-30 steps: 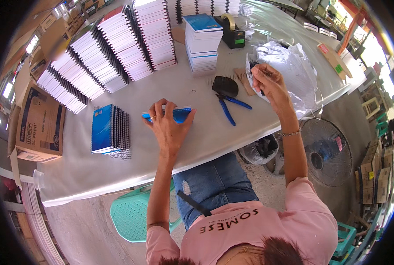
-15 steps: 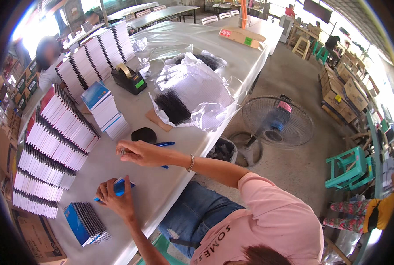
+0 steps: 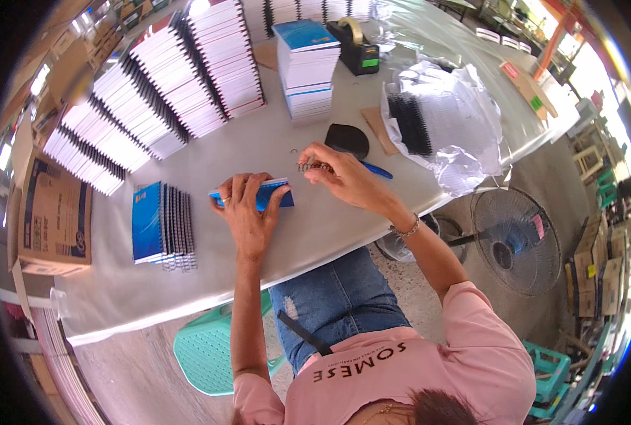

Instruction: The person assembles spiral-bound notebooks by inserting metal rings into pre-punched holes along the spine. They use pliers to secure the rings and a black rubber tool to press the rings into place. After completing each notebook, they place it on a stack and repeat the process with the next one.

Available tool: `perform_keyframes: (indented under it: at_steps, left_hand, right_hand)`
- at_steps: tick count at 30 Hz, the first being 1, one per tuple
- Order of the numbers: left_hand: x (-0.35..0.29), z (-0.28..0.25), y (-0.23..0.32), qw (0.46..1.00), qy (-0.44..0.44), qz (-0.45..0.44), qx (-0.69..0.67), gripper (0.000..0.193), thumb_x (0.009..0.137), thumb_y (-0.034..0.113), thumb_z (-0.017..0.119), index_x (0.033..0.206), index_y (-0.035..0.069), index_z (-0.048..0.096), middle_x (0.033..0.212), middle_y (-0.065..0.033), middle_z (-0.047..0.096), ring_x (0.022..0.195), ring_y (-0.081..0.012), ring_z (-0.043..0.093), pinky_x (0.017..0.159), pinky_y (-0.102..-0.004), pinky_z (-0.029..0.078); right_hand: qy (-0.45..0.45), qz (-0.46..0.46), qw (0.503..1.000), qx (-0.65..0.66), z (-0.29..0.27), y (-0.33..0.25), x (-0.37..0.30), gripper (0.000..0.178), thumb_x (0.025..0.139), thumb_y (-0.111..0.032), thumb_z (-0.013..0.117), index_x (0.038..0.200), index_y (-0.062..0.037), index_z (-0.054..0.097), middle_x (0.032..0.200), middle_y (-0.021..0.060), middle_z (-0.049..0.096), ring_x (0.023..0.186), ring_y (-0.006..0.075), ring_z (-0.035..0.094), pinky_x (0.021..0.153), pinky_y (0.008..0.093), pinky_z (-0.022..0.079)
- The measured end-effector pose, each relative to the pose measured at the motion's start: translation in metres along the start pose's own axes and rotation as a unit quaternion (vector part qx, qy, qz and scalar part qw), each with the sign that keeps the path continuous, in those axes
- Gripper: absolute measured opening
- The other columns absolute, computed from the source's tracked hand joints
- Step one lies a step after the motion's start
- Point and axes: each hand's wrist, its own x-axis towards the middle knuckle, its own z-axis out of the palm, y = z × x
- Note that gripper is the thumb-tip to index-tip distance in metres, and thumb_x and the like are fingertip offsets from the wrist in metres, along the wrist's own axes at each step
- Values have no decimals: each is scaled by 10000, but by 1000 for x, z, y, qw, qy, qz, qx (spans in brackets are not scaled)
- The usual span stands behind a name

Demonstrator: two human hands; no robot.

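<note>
My left hand is wrapped over a small blue-covered notebook, which it holds on the table. To its right, my right hand pinches a short dark spiral binding coil, apart from the notebook. Blue-handled pliers lie just beyond my right hand, next to a black rounded flat object. On the left sits a small pile of blue spiral notebooks. Behind the hands stands a stack of blue-covered booklets with no coils visible.
Long rows of spiral-bound books line the far left. A tape dispenser and crumpled white paper bearing black coils lie at the back right. A cardboard box, green stool and fan surround the table.
The view has turned left and tilted down, so the table appears shifted. My left hand still holds the notebook; the coil in my right hand shows more clearly.
</note>
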Motion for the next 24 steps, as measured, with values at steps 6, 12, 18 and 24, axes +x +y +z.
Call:
perform_keyframes:
  at_steps: [6, 12, 18, 24]
  left_hand:
    - [1, 4, 1, 1000, 8, 11, -2, 358, 778, 453, 783, 983, 174, 690, 1022, 23, 608, 1096, -259, 501, 951, -559, 285]
    - [1, 4, 3, 1000, 17, 10, -2, 353, 783, 450, 783, 981, 173, 688, 1021, 22, 607, 1091, -267, 502, 948, -576, 287]
    - [1, 3, 4, 1000, -4, -3, -8, 351, 805, 465, 763, 987, 174, 690, 1035, 13, 606, 1120, -279, 500, 961, -602, 278]
    - [0, 4, 3, 1000, -7, -20, -9, 354, 807, 472, 756, 991, 177, 691, 1047, 16, 599, 1147, -283, 492, 978, -632, 264]
  right_hand:
    - [10, -2, 1000, -18, 3, 3, 1, 219, 963, -133, 633, 1145, -17, 600, 1054, 79, 671, 903, 147, 623, 777, 296, 506]
    - [-8, -15, 999, -36, 7, 0, 4, 218, 969, -134, 621, 1153, -15, 627, 1054, 79, 674, 899, 160, 624, 767, 300, 505]
    - [39, -76, 995, -53, 15, -6, 4, 178, 928, -74, 626, 1086, 9, 620, 929, 161, 680, 828, 303, 655, 758, 362, 502]
    - [19, 0, 1000, 16, 16, -14, 2, 190, 937, -78, 620, 1098, 8, 568, 941, 150, 680, 821, 283, 659, 757, 357, 498]
